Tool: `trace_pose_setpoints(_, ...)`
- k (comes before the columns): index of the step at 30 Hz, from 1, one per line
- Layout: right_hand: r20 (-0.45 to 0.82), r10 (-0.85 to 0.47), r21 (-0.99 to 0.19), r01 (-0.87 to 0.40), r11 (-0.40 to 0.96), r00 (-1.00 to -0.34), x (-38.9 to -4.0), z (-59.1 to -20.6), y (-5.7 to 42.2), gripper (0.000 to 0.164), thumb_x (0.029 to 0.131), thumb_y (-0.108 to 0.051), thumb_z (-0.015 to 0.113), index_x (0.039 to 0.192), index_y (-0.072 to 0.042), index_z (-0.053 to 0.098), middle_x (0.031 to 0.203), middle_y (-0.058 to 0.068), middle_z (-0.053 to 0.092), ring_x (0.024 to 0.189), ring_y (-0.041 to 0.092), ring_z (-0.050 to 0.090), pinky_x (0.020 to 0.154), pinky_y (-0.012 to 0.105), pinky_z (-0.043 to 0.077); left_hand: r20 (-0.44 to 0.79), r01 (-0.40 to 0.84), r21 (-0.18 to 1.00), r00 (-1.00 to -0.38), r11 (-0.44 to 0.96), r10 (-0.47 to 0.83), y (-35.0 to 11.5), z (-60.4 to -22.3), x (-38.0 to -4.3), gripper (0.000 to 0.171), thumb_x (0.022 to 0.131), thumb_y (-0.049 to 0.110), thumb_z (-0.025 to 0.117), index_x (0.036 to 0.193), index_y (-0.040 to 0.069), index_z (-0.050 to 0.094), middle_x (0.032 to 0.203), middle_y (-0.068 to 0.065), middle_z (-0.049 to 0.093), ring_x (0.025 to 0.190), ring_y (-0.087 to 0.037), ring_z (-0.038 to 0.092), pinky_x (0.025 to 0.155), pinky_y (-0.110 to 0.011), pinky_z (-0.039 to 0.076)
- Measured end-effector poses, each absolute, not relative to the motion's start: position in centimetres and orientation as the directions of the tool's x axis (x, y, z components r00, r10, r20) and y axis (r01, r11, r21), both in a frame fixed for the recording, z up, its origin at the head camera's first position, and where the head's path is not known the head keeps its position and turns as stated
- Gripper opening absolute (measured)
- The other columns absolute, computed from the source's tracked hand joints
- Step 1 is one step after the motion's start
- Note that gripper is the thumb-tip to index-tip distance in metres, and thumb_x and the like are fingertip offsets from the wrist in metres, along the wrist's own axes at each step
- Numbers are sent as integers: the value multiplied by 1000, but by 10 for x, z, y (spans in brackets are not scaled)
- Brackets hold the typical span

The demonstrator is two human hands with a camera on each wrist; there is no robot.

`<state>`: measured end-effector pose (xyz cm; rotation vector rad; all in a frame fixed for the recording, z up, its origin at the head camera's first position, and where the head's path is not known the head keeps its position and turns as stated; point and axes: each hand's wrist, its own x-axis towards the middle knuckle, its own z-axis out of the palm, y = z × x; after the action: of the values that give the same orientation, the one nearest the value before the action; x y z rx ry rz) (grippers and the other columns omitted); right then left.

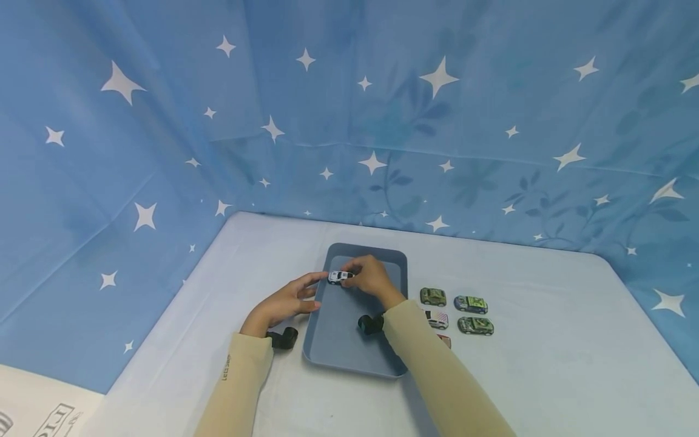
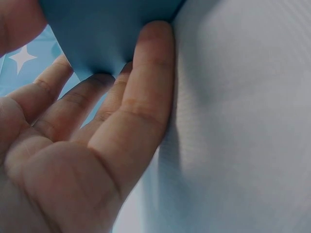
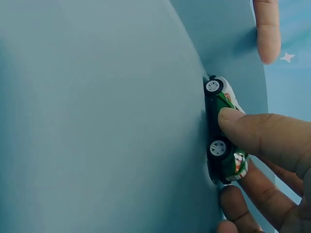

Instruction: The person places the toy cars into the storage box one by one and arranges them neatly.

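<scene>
A blue-grey rectangular tray lies on the white-covered table. My right hand reaches over its far left part and pinches a small white toy car with a green side. In the right wrist view, the toy car has its wheels right at the tray floor, the thumb on its side and the other fingers partly hidden behind it. Beside the tray's left wall is my left hand, its fingers extended. Seen from the left wrist, those fingers touch the outer wall of the tray.
Right of the tray stand several toy cars: an olive one, a blue-and-green one, a green patterned one, a white one and a reddish one partly behind my right sleeve. A blue starry curtain hangs behind the table.
</scene>
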<state>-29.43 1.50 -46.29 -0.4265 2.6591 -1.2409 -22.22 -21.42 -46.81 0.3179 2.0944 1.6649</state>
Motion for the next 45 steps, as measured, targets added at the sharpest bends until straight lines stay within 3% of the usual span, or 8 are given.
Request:
trace_pose_setpoints(7,-55,-365,-792,-183,583,-929,-295,-460,23,30,86,-1,90,115,-3,83,118,12,79,106,31,74,82,41,62,-209,-104,961,-880,256,426,-212,-468,-222,74,106,-1,65,170,3,30,177,-28,15,160,-55,20,122,-66,36)
trace_pose_setpoints(17,-57,-400,-855,-162,492,-915,-292,-453,39,37,92,-3,83,128,3,76,134,22,72,123,42,70,97,52,60,-191,-83,964,-879,254,438,-214,-468,-222,73,105,0,65,170,2,29,177,-29,15,160,-56,20,121,-67,36)
trace_pose_setpoints(23,-60,-421,-852,-173,494,-905,-288,-445,46,38,93,-7,83,130,0,76,132,18,73,124,40,69,101,55,58,-191,-80,963,-877,259,440,-215,-468,-222,74,106,1,65,170,2,29,177,-28,15,160,-56,19,122,-67,35)
trace_pose_setpoints(31,-49,-483,-877,-194,440,-874,-282,-436,57,43,97,-7,81,136,5,71,136,21,71,123,41,69,104,57,55,-191,-79,963,-876,259,442,-215,-468,-221,74,105,1,66,170,2,29,177,-29,15,159,-56,19,122,-67,35)
trace_pose_setpoints(45,28,-507,-905,-237,353,-862,-274,-430,76,42,99,-9,78,137,8,70,135,22,71,118,37,71,102,56,57,-183,-71,965,-873,254,452,-214,-466,-219,74,105,-1,64,170,1,28,177,-29,13,159,-58,16,121,-68,36)
